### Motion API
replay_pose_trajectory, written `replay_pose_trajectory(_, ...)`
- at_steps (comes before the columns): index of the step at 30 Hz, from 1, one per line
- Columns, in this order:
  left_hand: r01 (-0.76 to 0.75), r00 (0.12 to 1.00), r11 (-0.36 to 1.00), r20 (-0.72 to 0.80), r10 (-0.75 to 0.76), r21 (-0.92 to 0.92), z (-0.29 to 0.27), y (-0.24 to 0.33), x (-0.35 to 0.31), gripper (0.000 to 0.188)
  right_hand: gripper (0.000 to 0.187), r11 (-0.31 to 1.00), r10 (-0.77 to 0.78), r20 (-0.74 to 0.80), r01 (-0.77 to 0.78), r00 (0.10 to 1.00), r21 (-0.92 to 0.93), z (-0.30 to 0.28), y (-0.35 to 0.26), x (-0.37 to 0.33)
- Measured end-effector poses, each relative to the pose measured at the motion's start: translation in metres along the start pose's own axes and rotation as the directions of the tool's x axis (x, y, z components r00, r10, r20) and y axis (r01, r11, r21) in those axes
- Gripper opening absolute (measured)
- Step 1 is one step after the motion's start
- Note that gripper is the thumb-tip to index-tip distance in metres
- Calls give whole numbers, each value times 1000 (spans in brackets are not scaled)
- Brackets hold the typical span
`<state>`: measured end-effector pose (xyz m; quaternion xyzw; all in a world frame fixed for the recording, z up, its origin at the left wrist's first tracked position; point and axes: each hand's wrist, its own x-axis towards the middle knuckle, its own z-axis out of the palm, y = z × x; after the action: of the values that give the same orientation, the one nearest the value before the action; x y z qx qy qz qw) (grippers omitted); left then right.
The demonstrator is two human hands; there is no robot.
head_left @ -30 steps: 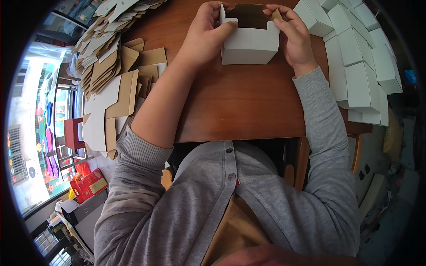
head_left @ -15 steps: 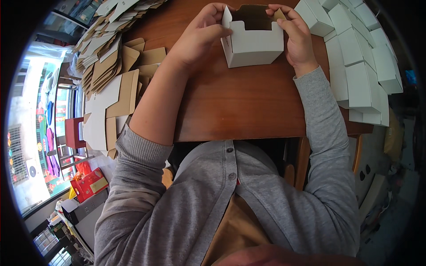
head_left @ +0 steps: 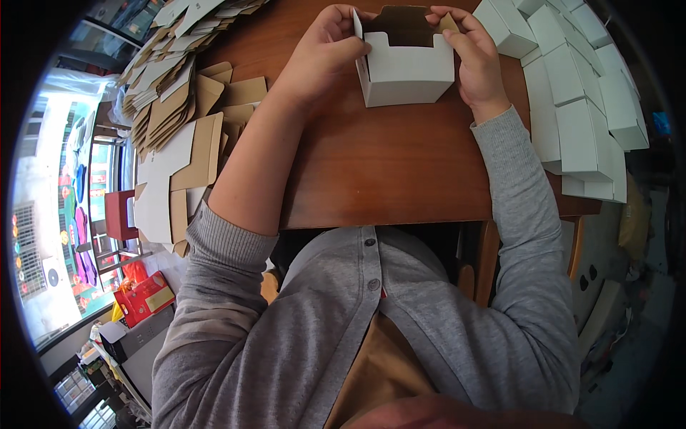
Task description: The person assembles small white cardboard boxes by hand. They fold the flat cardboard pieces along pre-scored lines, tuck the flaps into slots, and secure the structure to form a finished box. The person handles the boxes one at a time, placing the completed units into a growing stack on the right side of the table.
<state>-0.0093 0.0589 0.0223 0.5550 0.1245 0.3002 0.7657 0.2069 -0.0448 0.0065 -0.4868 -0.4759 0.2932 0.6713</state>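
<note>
A white cardboard box (head_left: pixel 409 75) with a brown inside stands at the far part of the table, its top open. Its near wall has a wide notch, and small flaps rise at both sides. My left hand (head_left: pixel 330 51) grips the left side, thumb at the near left corner and fingers behind the white flap. On the other side, my right hand (head_left: pixel 473 53) pinches the brown right flap between thumb and fingers. The box's far wall shows brown between my hands, and some of my left fingertips are hidden behind the flap.
Flat unfolded cartons (head_left: pixel 168 100), white and brown, lie in heaps along the table's left side. Folded white boxes (head_left: pixel 582 118) are stacked at the right edge. The brown wooden table (head_left: pixel 386 171) ends just before my body. A red package (head_left: pixel 145 297) sits lower left.
The box has shifted very slightly to the left and away from me, with both hands still on it. The left flap leans a little further outward.
</note>
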Motion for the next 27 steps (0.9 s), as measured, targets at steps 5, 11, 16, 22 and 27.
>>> replay_pose_trajectory(5, -34, 999, 998, -20, 33, -52, 8, -2, -4, 46, 35, 996, -38, 7, 38, 999, -79, 1, 1, 0)
replay_pose_trajectory(11, -135, 991, 966, 15, 135, 219, -2, -13, 3, 43, 40, 981, -77, -10, 74, 997, -177, 6, 0, 1)
replay_pose_trajectory(16, -103, 994, 939, -5, 111, 328, 2, -13, 4, 46, 41, 975, -6, 1, 6, 1000, -221, 8, -10, -1)
replay_pose_trajectory(22, -77, 996, 948, -23, 89, 309, 6, -11, 2, 43, 36, 982, -8, 155, 37, 988, -185, 10, -22, -7)
replay_pose_trajectory(27, -137, 990, 964, 59, 126, 230, 2, -15, 6, 49, 27, 981, -103, 189, 69, 977, 179, 5, -7, -5)
